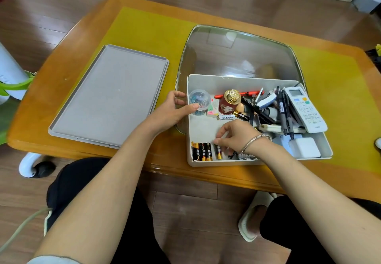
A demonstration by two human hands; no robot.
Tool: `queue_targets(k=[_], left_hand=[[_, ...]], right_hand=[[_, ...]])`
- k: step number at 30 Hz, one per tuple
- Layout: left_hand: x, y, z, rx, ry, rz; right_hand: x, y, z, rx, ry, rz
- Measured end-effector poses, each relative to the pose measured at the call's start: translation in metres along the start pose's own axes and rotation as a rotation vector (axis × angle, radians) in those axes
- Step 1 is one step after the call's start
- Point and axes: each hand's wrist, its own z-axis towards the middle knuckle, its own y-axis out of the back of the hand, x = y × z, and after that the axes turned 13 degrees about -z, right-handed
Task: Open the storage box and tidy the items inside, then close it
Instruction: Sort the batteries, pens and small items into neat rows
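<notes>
The white storage box stands open on the table, its grey lid lying flat to the left. My left hand grips the box's left wall, with the thumb inside next to a clear jar of clips. My right hand reaches into the front of the box, and its fingertips pinch the top end of a black-and-gold battery. Three similar batteries lie side by side in the front left corner. A white remote, pens and a red bottle with a gold cap are piled at the back right.
The box sits partly on a clear glass plate over a yellow mat. A white charger block lies in the front right corner, and a loose white battery in the middle. The table's front edge runs just below the box.
</notes>
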Motion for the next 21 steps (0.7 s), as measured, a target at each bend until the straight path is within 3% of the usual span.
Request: queue_targets(k=[9,21], left_hand=[[-0.0001,-0.0006,-0.0006,-0.008,-0.008,-0.003],[0.0004,-0.001,-0.0001,-0.008,-0.006,-0.006]], right_hand=[[0.0031,0.0002,-0.0013,0.136,0.048,0.002],[-0.0016,0.0043,-0.0055,0.196,0.087,0.039]])
